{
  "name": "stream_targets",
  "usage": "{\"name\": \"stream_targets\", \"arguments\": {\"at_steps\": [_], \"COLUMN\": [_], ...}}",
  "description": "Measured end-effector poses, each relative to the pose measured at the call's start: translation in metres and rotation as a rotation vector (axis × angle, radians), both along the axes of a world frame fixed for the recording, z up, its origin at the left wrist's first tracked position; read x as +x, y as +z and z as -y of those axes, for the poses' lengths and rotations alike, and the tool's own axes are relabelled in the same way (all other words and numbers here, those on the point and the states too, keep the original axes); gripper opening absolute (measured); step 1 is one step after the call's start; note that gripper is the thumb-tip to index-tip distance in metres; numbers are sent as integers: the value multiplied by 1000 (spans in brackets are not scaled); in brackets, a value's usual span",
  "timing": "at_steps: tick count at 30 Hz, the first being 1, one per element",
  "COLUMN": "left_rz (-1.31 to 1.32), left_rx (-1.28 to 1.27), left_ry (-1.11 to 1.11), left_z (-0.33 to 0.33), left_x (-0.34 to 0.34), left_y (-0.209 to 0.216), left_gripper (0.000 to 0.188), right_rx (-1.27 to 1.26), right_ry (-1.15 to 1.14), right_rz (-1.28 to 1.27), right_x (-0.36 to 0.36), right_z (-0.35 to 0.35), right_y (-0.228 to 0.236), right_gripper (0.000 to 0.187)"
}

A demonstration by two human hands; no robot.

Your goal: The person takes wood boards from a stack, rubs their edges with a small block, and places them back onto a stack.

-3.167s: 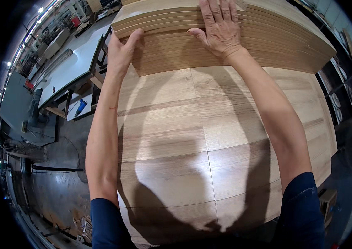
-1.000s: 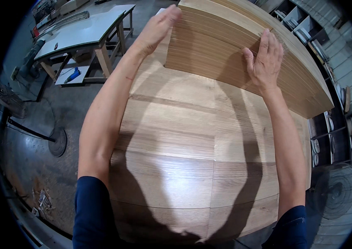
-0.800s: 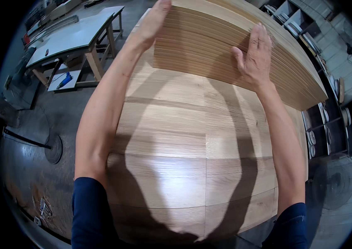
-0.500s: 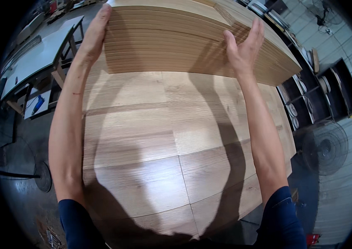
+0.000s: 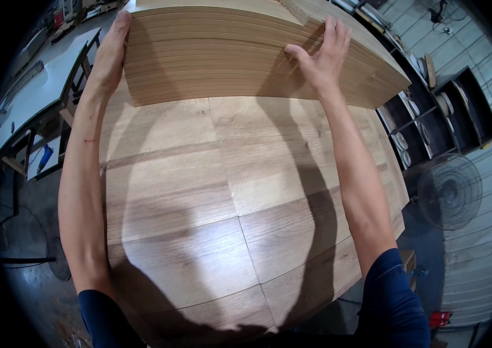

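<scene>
A tall stack of wood-grain boards stands at the far side of a surface covered in wood-grain panels. Its layered tan edges face me. At the stack's left end my left hand lies along the corner, its fingers pressed together and partly hidden behind the end. My right hand is against the front edges, right of the middle, with thumb spread wide and fingers pointing up. Neither hand is wrapped round a board. The top of the stack is partly cut off by the frame's edge.
On the left stands a white-topped worktable, with a blue tool on its lower shelf. Dark shelving with rolls stands on the right, near a round fan. A red object sits at lower right.
The whole view has shifted, so stack and panels appear farther left. My right hand has moved slightly left along the stack's front. My left hand stays at the left end.
</scene>
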State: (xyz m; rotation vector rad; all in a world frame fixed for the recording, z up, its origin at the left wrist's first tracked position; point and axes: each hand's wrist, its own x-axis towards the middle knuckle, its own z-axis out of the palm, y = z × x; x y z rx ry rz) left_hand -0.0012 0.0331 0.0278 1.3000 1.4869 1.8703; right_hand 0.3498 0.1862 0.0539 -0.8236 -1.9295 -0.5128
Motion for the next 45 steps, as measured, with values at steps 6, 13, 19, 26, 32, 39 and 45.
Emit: {"name": "stream_targets", "arguments": {"at_steps": [6,13,19,26,32,39,45], "left_rz": [32,42,116,79,70,160,119], "left_rx": [6,95,28,30,65,60,62], "left_ry": [-61,-50,-70,4,27,-2,-62], "left_z": [-2,10,7,-6,-12,-6,-7], "left_x": [-3,16,6,-11,-15,-11,-8], "left_y": [2,13,7,-4,-7,-1,1], "left_gripper": [82,79,78,92,90,73,74], "right_rx": [-154,-179,-147,-171,-252,-291,-335], "right_ry": [-81,-87,-126,-247,-129,-213,-225], "right_rz": [-3,24,1,-52,-197,-218,-250], "right_x": [-6,-5,-4,5,6,1,9], "right_z": [15,36,29,19,17,21,18], "right_y": [12,21,7,-31,-34,-35,-42], "right_gripper": [104,97,102,124,125,124,127]}}
